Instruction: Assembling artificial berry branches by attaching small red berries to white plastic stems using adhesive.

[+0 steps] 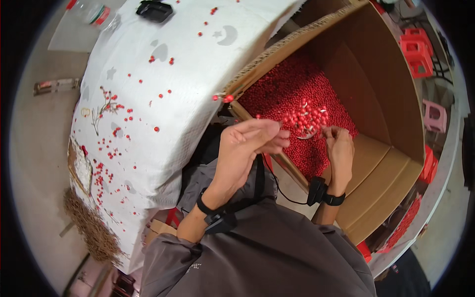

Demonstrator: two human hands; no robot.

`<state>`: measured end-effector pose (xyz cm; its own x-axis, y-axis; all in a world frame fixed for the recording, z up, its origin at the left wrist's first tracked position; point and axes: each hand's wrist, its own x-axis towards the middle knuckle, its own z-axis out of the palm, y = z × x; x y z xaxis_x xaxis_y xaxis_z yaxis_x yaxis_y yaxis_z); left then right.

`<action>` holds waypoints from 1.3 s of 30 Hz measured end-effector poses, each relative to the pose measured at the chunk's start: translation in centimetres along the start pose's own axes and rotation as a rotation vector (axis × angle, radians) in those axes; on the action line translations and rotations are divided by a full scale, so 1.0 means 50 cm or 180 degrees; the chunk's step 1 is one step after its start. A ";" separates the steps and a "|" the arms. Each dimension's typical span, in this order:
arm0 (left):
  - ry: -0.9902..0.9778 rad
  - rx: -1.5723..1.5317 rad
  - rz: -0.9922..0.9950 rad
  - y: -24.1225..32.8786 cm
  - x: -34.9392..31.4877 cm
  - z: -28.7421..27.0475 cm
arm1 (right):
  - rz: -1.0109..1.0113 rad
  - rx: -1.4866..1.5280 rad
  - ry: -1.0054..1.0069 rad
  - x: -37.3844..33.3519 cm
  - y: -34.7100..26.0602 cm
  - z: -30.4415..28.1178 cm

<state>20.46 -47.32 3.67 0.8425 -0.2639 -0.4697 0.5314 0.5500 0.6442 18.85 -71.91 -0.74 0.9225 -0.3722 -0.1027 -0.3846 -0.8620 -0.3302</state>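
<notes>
Mid-frame, I'm watching right hand (pixel 340 151) seemingly pinching berry cluster (pixel 303 120), left hand (pixel 242 143) curling, grip unclear: handling step, next move likely needing steadiness.

"What do we see on our left?"
"We see a bench (pixel 190 69) under a white cloth with grey moons and stars, brightly lit, and pale floor (pixel 42 123) beyond it."
"And on our right?"
"We see red stools (pixel 417 62) and a pink stool (pixel 435 118)."
</notes>
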 end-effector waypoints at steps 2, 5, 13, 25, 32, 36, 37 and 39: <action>0.0068 -0.0164 -0.0026 0.007 -0.031 -0.008 | -0.0057 -0.0024 -0.0037 0.006 -0.032 -0.013; 0.0204 -0.0556 -0.0032 0.020 -0.091 -0.022 | 0.0269 -0.0333 -0.0506 0.017 -0.106 -0.066; 0.0635 -0.0686 0.0913 0.012 -0.281 -0.099 | -0.0651 0.0060 -0.0292 0.030 -0.236 -0.164; 0.2282 -0.1898 0.2631 -0.173 -0.706 -0.275 | -0.3151 0.2405 -0.0552 -0.318 -0.481 0.029; 0.3809 -0.3339 0.3889 -0.440 -0.855 -0.429 | -0.4360 0.1870 -0.1960 -0.532 -0.597 0.186; 0.3864 -0.4127 0.5245 -0.642 -0.891 -0.532 | -0.5264 0.1088 -0.1884 -0.602 -0.631 0.236; 0.3873 -0.4201 0.5285 -0.690 -0.896 -0.566 | -0.5512 0.0899 -0.1774 -0.613 -0.637 0.247; 0.3434 -0.4163 0.6078 -0.768 -0.910 -0.638 | -0.5640 0.0978 -0.1710 -0.605 -0.660 0.285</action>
<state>-41.09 -31.13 -18.95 -0.3690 0.8445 -0.3882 -0.9258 -0.2973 0.2335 4.12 -27.28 -0.11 0.1263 0.9524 0.2773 0.8665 0.0301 -0.4982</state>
